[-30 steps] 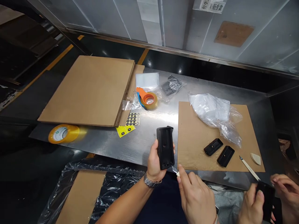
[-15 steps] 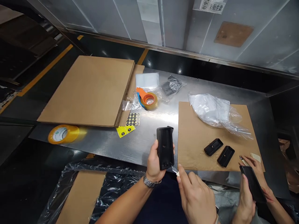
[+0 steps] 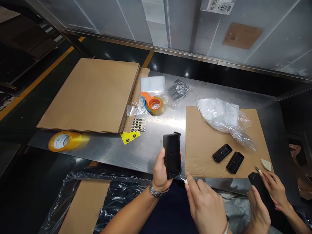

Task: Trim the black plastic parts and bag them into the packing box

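Tape roll (image 3: 155,104) beyond cardboard stack (image 3: 91,94)

held casing (image 3: 172,155): matte black
two small casings (image 3: 228,158): black, on brown card
cardboard sheet (image 3: 209,143): plain brown
cardboard stack (image 3: 92,94): plain brown
tabletop (image 3: 146,143): brushed silver-grey
tape roll (image 3: 63,141): translucent yellow, white core with green print
tape dispenser (image 3: 152,103): orange with blue
sticker sheet (image 3: 134,128): yellow with rows of black dots
plastic bag (image 3: 223,118): clear, whitish
wristwatch (image 3: 157,191): silver
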Available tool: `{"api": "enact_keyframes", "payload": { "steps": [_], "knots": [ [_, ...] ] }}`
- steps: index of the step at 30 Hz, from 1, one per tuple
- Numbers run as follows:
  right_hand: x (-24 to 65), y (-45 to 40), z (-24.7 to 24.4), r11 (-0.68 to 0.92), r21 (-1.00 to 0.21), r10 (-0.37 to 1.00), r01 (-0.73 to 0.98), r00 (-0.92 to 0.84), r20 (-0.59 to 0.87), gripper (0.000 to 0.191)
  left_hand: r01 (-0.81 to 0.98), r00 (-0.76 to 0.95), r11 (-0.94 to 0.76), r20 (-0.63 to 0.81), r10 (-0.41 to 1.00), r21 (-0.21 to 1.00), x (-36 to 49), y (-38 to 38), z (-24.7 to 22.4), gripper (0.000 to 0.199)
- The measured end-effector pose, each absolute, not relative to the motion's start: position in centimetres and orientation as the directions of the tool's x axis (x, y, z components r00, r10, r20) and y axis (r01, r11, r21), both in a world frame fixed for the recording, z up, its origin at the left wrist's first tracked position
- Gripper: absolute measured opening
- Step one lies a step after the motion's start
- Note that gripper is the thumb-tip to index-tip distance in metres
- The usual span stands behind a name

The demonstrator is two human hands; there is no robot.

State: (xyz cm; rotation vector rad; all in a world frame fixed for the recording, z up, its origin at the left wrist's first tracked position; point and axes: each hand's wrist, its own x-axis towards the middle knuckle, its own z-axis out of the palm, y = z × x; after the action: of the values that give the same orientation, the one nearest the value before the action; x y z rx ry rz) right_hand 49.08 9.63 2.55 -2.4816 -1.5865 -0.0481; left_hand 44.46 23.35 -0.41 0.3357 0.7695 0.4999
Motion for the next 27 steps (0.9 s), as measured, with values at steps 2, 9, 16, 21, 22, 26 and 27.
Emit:
{"api": "enact_keyframes", "payload": {
  "steps": [2,9,16,21,22,26,27],
  "knots": [
    [49.0,9.6,2.5,-0.418,-0.101,0.895,0.903,0.429,0.123,0.032,-0.298,0.604,0.839,-0.59,0.536,0.456,44.5,23.4,-0.5,0.04],
    [48.3,10.1,2.7,-0.443,0.027,0.888,0.896,0.434,0.155,0.032,-0.21,0.596,0.88,-0.658,0.461,0.426,44.6,23.9,-0.5,0.036],
    [49.3,10.2,3.0,-0.409,-0.104,0.889,0.906,0.422,0.177,0.034,-0.114,0.617,0.911,-0.69,0.378,0.397,44.8,24.4,-0.5,0.033],
    [50.0,10.1,3.1,-0.434,-0.243,0.877,0.868,0.469,0.108,0.037,-0.099,0.666,0.913,-0.655,0.356,0.395,45.0,24.5,-0.4,0.035],
    [50.1,10.1,3.1,-0.441,-0.244,0.877,0.864,0.472,0.087,0.039,-0.093,0.671,0.913,-0.652,0.353,0.398,45.0,24.5,-0.3,0.036],
    [50.2,10.2,3.0,-0.448,-0.163,0.889,0.879,0.457,0.021,0.039,-0.063,0.674,0.91,-0.655,0.342,0.41,45.0,24.3,-0.3,0.035],
    [50.2,10.2,3.0,-0.45,-0.142,0.89,0.882,0.455,0.007,0.039,-0.057,0.673,0.908,-0.656,0.342,0.414,45.0,24.3,-0.3,0.035]
  ]
}}
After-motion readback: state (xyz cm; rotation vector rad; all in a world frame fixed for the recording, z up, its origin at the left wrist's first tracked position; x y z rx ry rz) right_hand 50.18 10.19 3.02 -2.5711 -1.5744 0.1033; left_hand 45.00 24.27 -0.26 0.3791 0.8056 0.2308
